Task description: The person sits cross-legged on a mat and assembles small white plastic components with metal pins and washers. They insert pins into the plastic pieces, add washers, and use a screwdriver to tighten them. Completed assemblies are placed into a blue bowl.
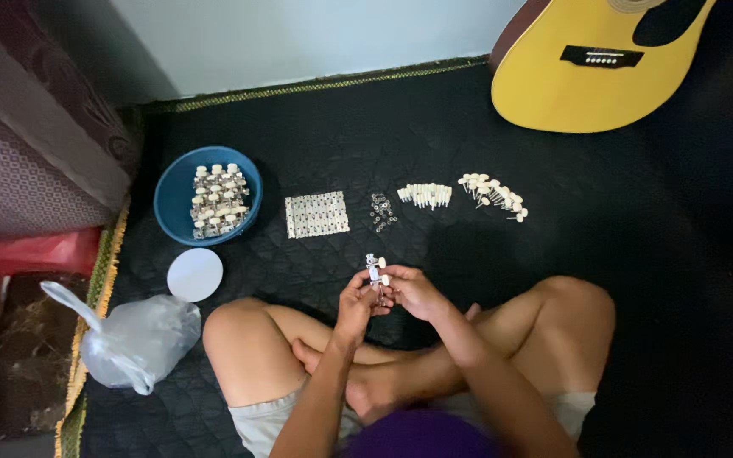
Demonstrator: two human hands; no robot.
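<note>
Two hands meet over the crossed legs, both pinched on one small tuner assembly (375, 270), a metal strip with white knobs, held upright just above the knees. The left hand (358, 301) grips it from below with fingers closed around the lower end; the right hand (413, 291) closes on it from the 3 o'clock side, thumb and fingertips at the knobs.

On the black quilted mat (621, 220), parts lie in a row at 12 o'clock from the hands: a flat batch of metal plates (316, 214), a small heap of dark washers (382, 212), a tidy row of white pegs (424, 194), and a looser pile of white-knobbed posts (494, 194) toward 1 o'clock. At 10 o'clock a blue bowl (181, 191) holds many finished-looking assemblies, its white lid (194, 274) beside it.

Judging by the full bowl and the loose stock remaining, the work seems well under way, with plenty left to put together
</note>
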